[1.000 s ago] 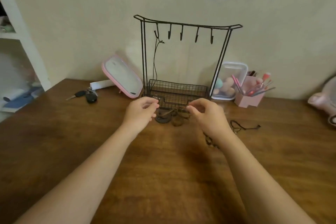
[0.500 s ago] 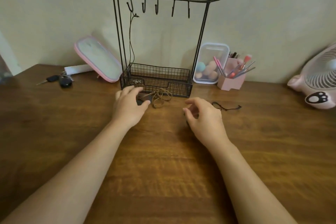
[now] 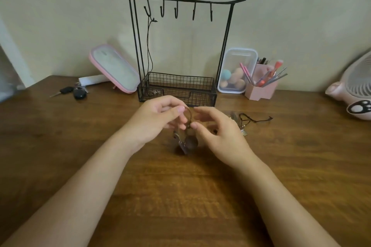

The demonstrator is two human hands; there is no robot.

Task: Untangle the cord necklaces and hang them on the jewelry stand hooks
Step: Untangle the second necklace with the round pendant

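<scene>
Two bare forearms reach forward over the dark wooden bench point(image 3: 180, 196). Above it, the left hand point(image 3: 158, 120) and right hand point(image 3: 220, 136) meet close together around a brown cord necklace point(image 3: 190, 115).

Its thin tan cord arcs up in a small loop between the hands. Below them hang a round dark pendant point(image 3: 191, 142) and a smaller pale metal charm point(image 3: 177, 136), both blurred, at or just above the bench top.

The left hand pinches the cord, with its thumb on top of the loop and its fingers curled beneath. The right hand's thumb tip touches the cord where the loop closes. Its forefinger is raised apart from the thumb, and I cannot tell whether this hand grips the cord.

Just beyond the right hand, a black cord necklace point(image 3: 255, 119) lies loose on the bench.

Farther back stands the black wire jewelry stand point(image 3: 224, 46), with a mesh basket point(image 3: 180, 88) at its foot and five hooks point(image 3: 176, 11) on its top bar. A second black cord point(image 3: 148, 46) hangs from the leftmost hook down into the basket.

Against the wall are a pink mirror point(image 3: 115, 68) and keys point(image 3: 74, 92) on the left. On the right are a clear box point(image 3: 234, 70) of sponges, a pink brush holder point(image 3: 261, 91) and a pink fan point(image 3: 353, 90).
</scene>
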